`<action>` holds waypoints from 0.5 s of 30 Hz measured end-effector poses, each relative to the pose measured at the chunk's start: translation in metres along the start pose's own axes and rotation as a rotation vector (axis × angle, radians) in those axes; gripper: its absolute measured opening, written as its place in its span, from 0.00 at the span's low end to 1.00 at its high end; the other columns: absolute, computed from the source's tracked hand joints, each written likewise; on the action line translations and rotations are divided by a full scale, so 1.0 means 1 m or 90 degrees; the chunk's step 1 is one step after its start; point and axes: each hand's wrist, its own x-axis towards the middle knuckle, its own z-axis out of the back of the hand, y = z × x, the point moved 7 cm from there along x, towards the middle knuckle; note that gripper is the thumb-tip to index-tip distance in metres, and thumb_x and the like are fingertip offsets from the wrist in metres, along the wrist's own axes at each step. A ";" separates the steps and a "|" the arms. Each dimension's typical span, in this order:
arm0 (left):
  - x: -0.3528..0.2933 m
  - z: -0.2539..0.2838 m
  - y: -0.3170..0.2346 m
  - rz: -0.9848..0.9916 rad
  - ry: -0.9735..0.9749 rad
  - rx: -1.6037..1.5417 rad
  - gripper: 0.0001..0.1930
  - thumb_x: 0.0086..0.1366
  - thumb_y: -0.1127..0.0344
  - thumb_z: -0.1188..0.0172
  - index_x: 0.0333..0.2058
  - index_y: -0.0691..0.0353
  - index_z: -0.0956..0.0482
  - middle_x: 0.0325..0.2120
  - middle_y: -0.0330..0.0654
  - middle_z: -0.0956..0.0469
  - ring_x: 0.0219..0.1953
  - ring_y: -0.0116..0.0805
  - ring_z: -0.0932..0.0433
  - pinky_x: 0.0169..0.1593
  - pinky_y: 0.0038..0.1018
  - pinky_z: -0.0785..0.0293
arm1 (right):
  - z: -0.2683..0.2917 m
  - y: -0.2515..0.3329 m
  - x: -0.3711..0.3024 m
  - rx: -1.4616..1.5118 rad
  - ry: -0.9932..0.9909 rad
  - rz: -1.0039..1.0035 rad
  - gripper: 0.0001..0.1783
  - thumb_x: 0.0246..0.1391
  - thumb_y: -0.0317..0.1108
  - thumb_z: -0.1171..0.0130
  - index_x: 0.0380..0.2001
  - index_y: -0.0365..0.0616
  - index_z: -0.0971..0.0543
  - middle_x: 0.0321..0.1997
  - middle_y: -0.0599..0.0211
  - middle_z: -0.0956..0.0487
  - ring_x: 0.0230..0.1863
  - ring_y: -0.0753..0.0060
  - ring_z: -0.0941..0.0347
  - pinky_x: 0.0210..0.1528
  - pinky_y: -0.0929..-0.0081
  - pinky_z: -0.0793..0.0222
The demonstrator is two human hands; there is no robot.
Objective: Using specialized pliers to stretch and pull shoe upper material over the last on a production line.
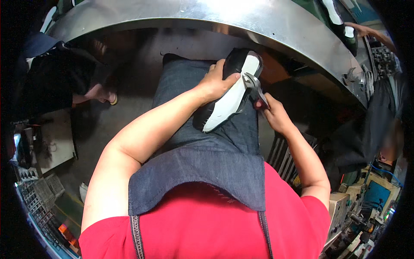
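A black shoe upper (233, 59) lies bottom up and slanted over my lap, with a long white insole (228, 103) showing along its underside. My left hand (214, 82) grips it from the left side, thumb lying on the white sole and fingers around the black edge. Lasting pliers (255, 86) of grey metal are in my right hand (276, 113), whose fingers are closed around the handles. The head of the pliers rests at the sole's right edge, close to my left thumb. Whether the jaws pinch any material is hidden by blur.
A curved shiny metal bench (181, 8) runs across the far side, with another shoe (350, 36) and a person's hand (364, 30) at its right. My lap is covered by a dark denim apron (181, 82). Machinery (366, 198) stands at the lower right, racks (36, 190) at the left.
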 end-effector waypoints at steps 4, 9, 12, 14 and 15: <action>-0.006 0.003 -0.011 -0.017 -0.021 0.027 0.43 0.61 0.45 0.42 0.65 0.67 0.47 0.59 0.67 0.40 0.61 0.60 0.36 0.62 0.39 0.37 | 0.006 0.011 -0.016 0.062 -0.063 -0.120 0.11 0.46 0.14 0.57 0.33 0.38 0.34 0.28 0.60 0.25 0.31 0.63 0.25 0.37 0.71 0.29; -0.004 0.002 -0.013 -0.020 -0.025 0.057 0.41 0.56 0.47 0.38 0.60 0.67 0.42 0.54 0.68 0.35 0.56 0.62 0.32 0.60 0.40 0.35 | 0.011 0.045 0.013 0.021 -0.158 -0.017 0.10 0.48 0.14 0.57 0.31 0.41 0.36 0.26 0.63 0.26 0.29 0.69 0.27 0.34 0.74 0.31; -0.003 0.000 -0.012 -0.031 -0.019 0.070 0.40 0.55 0.47 0.38 0.59 0.67 0.41 0.53 0.68 0.34 0.55 0.63 0.31 0.60 0.40 0.35 | 0.001 0.009 0.029 -0.074 -0.081 -0.112 0.07 0.51 0.19 0.58 0.34 0.39 0.33 0.27 0.53 0.25 0.32 0.49 0.23 0.37 0.61 0.30; -0.007 0.003 -0.011 -0.031 -0.025 0.052 0.40 0.54 0.47 0.38 0.59 0.66 0.40 0.52 0.68 0.33 0.55 0.62 0.31 0.59 0.41 0.35 | 0.005 0.023 0.025 -0.047 -0.096 -0.111 0.07 0.51 0.18 0.57 0.33 0.39 0.33 0.26 0.53 0.25 0.32 0.49 0.23 0.36 0.61 0.30; -0.009 0.005 -0.011 -0.032 -0.025 0.032 0.40 0.53 0.48 0.38 0.59 0.66 0.39 0.51 0.68 0.33 0.55 0.62 0.31 0.59 0.41 0.34 | 0.004 0.029 0.022 -0.021 -0.114 -0.116 0.07 0.51 0.18 0.57 0.33 0.39 0.33 0.25 0.54 0.25 0.31 0.49 0.23 0.36 0.61 0.29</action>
